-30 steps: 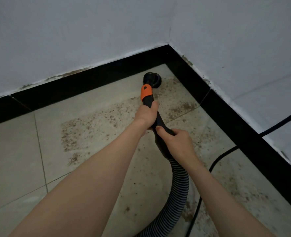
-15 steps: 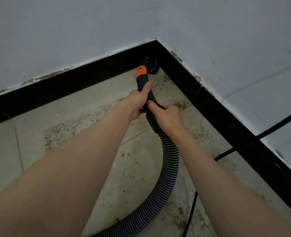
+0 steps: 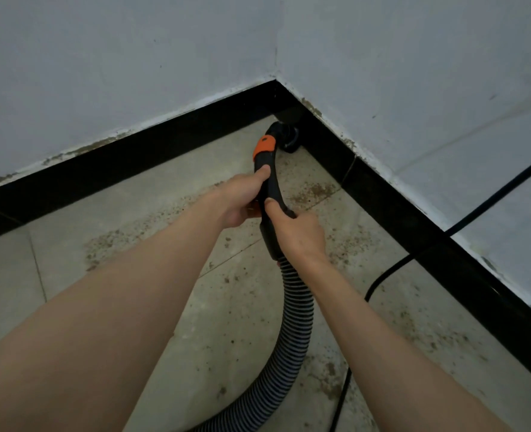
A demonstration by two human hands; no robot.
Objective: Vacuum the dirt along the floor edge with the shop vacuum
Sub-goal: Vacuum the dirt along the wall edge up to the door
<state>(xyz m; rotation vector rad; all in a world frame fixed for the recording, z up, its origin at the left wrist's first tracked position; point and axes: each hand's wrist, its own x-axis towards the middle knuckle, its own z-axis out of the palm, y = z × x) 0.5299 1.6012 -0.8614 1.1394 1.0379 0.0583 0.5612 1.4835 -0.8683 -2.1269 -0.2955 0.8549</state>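
A black vacuum wand (image 3: 273, 185) with an orange collar (image 3: 264, 148) points into the room corner. Its round black nozzle (image 3: 286, 137) sits on the floor against the black skirting (image 3: 164, 151). My left hand (image 3: 242, 198) grips the wand just below the collar. My right hand (image 3: 298, 233) grips its lower end, where the ribbed grey hose (image 3: 292, 338) starts and curves down out of the frame. Brown dirt (image 3: 314, 193) is scattered on the beige tiles near the corner and along the right skirting.
A black power cable (image 3: 391, 269) runs down the right white wall, over the skirting and across the floor to the bottom edge. More dirt specks (image 3: 108, 241) lie on the tiles to the left. White walls meet at the corner.
The nozzle has been pushed forward from the open floor into the corner, and both hands have moved forward with the wand. The dirt patch near the corner looks thinner.
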